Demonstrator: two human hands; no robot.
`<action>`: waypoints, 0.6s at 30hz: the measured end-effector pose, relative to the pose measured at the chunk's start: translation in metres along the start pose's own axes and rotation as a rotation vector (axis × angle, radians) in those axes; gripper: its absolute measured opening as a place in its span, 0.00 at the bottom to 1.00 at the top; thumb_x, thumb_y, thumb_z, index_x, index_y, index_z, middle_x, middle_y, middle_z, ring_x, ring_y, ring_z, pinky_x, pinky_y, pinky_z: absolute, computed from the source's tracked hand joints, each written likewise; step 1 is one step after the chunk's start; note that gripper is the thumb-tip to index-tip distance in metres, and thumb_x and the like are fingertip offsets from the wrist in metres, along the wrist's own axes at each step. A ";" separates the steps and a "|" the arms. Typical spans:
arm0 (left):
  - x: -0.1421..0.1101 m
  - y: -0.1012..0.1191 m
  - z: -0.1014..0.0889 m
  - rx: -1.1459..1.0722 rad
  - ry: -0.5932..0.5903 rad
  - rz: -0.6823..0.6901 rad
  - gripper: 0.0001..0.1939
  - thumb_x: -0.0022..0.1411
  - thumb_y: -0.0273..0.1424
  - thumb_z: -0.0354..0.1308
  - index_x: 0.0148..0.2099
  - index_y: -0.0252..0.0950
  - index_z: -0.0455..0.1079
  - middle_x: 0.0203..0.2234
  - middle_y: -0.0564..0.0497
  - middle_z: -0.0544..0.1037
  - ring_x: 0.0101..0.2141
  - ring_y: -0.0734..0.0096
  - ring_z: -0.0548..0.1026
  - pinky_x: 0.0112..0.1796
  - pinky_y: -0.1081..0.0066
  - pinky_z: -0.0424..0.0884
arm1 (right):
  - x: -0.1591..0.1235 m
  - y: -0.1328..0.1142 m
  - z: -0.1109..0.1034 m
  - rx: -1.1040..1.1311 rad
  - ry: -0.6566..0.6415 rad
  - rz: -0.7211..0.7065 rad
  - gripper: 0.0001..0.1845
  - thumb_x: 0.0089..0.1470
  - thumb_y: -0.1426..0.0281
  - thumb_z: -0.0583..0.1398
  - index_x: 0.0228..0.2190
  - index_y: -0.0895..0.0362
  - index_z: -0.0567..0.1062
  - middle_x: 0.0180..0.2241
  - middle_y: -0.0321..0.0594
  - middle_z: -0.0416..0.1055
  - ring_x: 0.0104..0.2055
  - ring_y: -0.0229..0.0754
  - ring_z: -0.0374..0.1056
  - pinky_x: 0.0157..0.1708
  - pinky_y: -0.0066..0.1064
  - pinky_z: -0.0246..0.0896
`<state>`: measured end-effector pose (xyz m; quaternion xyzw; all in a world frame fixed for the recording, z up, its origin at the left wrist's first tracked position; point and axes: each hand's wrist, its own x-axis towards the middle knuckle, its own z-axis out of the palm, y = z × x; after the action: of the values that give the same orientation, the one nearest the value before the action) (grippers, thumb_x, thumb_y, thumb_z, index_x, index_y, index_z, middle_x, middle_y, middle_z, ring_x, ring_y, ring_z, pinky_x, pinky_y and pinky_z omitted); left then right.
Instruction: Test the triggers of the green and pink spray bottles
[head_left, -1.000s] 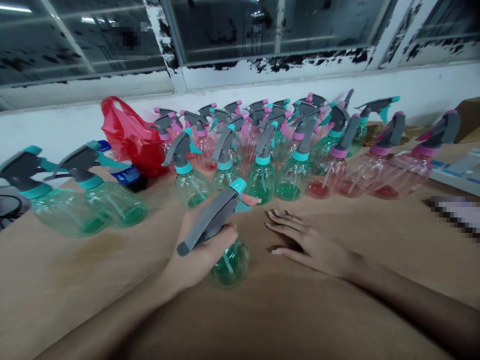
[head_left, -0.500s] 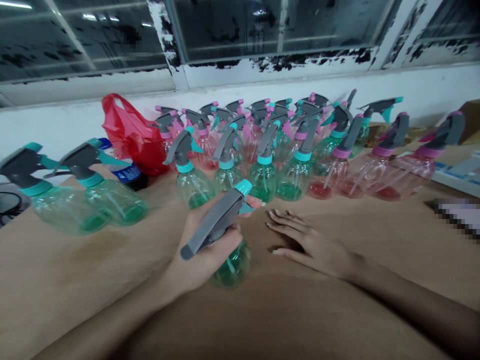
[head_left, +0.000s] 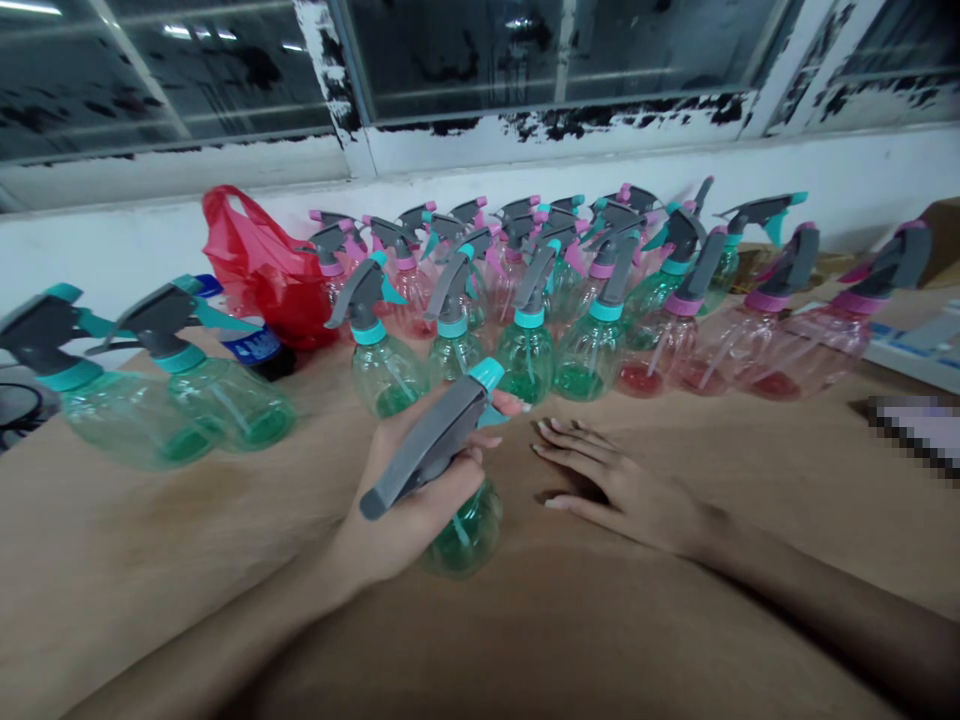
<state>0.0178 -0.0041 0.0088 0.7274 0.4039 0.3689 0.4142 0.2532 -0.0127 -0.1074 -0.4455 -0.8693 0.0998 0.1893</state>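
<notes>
My left hand (head_left: 409, 515) is wrapped round the neck of a green spray bottle (head_left: 469, 535) with a grey head, a turquoise nozzle and a turquoise trigger. Its nozzle points away from me, to the upper right, and a finger lies near the trigger. Green liquid shows in the lower part of the bottle. To the right, my right hand (head_left: 637, 485) rests palm down on the wooden table (head_left: 570, 640), fingers spread, holding nothing. Just beyond both hands stands a row of spray bottles, among them a green one (head_left: 589, 365) and a pink one (head_left: 656, 355).
Two green spray bottles (head_left: 229, 400) stand at the left. Behind them are a red plastic bag (head_left: 281, 280) and a dark bottle with a blue label (head_left: 255, 345). More pink and green sprayers fill the back by the wall. A pixelated flat object (head_left: 919, 430) lies at the right.
The fingers of my left hand have shifted slightly by the trigger, one now reaching further out beneath it. The bottle and my right hand stay in place.
</notes>
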 end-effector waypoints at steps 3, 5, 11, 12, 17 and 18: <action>0.001 0.000 0.001 0.004 0.009 -0.006 0.22 0.48 0.22 0.52 0.46 0.43 0.71 0.44 0.53 0.77 0.40 0.63 0.78 0.43 0.66 0.74 | 0.000 0.000 0.000 0.006 -0.003 0.003 0.32 0.57 0.55 0.52 0.60 0.53 0.55 0.62 0.38 0.51 0.65 0.44 0.43 0.62 0.46 0.43; 0.001 -0.001 0.002 0.013 0.016 -0.007 0.22 0.48 0.23 0.52 0.46 0.43 0.71 0.44 0.53 0.77 0.40 0.61 0.78 0.42 0.65 0.75 | 0.000 -0.001 0.000 0.012 -0.003 0.009 0.32 0.57 0.54 0.53 0.59 0.53 0.56 0.62 0.38 0.51 0.64 0.44 0.44 0.62 0.46 0.43; 0.001 -0.001 0.001 0.010 0.015 -0.004 0.21 0.48 0.24 0.52 0.46 0.43 0.71 0.43 0.53 0.78 0.40 0.62 0.78 0.43 0.65 0.74 | 0.000 -0.001 0.000 0.009 0.003 0.016 0.32 0.57 0.54 0.52 0.59 0.52 0.55 0.62 0.38 0.52 0.64 0.44 0.44 0.62 0.46 0.43; 0.001 0.000 0.001 0.005 0.014 -0.008 0.21 0.48 0.23 0.52 0.45 0.42 0.71 0.43 0.53 0.78 0.40 0.62 0.78 0.43 0.65 0.74 | 0.000 -0.001 0.000 0.002 -0.002 0.018 0.32 0.57 0.54 0.52 0.59 0.53 0.56 0.62 0.38 0.52 0.64 0.43 0.44 0.62 0.45 0.43; 0.001 0.000 0.001 -0.037 0.006 0.007 0.21 0.49 0.22 0.51 0.45 0.42 0.70 0.46 0.54 0.76 0.39 0.65 0.78 0.43 0.67 0.74 | 0.000 0.000 0.001 -0.014 -0.010 0.016 0.32 0.58 0.54 0.52 0.59 0.53 0.55 0.62 0.38 0.50 0.65 0.43 0.43 0.62 0.45 0.44; 0.001 0.000 0.001 -0.039 0.004 0.013 0.21 0.49 0.21 0.51 0.45 0.42 0.70 0.46 0.54 0.76 0.39 0.65 0.78 0.43 0.67 0.74 | 0.000 0.000 0.001 -0.012 -0.010 0.014 0.32 0.58 0.54 0.52 0.59 0.53 0.55 0.63 0.37 0.50 0.65 0.43 0.43 0.62 0.45 0.44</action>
<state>0.0191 -0.0038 0.0082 0.7212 0.3927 0.3809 0.4250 0.2527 -0.0125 -0.1079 -0.4523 -0.8677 0.0981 0.1815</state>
